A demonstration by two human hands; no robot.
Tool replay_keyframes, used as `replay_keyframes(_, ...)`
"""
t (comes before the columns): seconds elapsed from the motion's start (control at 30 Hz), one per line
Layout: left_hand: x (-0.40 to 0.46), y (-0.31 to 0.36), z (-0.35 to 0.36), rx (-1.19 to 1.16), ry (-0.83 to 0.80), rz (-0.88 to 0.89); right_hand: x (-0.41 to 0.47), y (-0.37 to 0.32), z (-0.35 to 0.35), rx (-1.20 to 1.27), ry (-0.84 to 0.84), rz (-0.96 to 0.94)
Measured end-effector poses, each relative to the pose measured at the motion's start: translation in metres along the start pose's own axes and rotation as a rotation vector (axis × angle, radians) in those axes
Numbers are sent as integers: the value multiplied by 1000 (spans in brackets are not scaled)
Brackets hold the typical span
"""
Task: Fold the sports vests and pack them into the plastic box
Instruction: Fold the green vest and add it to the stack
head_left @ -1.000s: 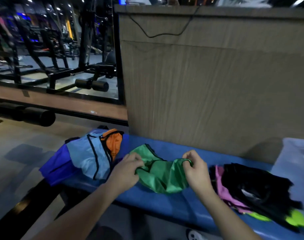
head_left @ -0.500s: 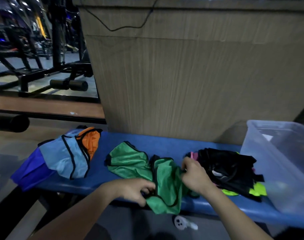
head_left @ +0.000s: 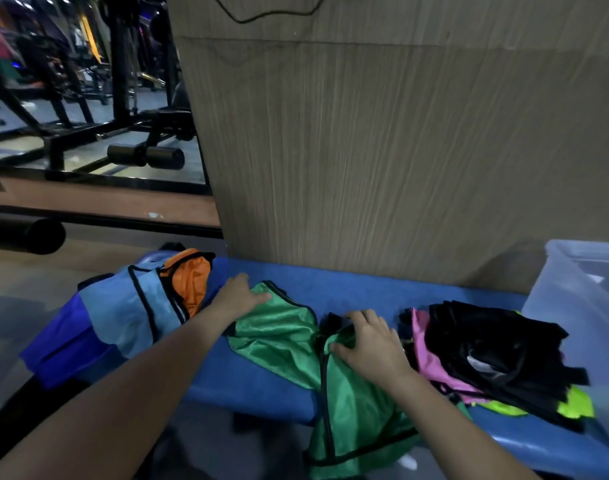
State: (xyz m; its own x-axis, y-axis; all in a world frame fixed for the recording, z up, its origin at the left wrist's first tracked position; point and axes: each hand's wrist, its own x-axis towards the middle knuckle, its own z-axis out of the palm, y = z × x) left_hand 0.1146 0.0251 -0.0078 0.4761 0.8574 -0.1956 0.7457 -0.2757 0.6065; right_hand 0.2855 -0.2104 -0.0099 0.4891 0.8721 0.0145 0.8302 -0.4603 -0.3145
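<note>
A green vest [head_left: 285,337] with black trim lies spread across the blue bench [head_left: 254,386], its lower part hanging over the front edge. My left hand [head_left: 239,296] rests flat on its far left corner. My right hand [head_left: 368,341] presses flat on its right side, fingers apart. To the right lies a pile of black, pink and yellow vests [head_left: 493,355]. A clear plastic box [head_left: 573,306] stands at the far right. On the left end sit light blue [head_left: 136,310], orange [head_left: 188,282] and dark blue [head_left: 64,344] vests.
A wood-grain panel [head_left: 400,150] rises right behind the bench. Gym machines and a padded roller [head_left: 145,155] stand at the back left. A black bar with a roller [head_left: 22,233] runs at the left. Floor lies below the bench front.
The green vest, bunched between both hands before, now lies spread out. My left hand moved up to its far left corner and my right hand went flat onto it.
</note>
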Motion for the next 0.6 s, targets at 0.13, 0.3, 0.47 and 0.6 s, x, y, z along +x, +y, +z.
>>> replay_keyframes(0.13,25,-5,13,99,-57,-71,15,-7,-7,99,-187,37)
replay_keyframes(0.3,32,3,10,-50,-36,45,29,-8,-15,122,-406,9)
replay_keyframes(0.47,10,28,-23,-177,-42,301,36,-26,-22,528,-342,-10)
replay_keyframes(0.6,-25,74,-53,-204,-62,570,36,-49,-41,644,-112,-80)
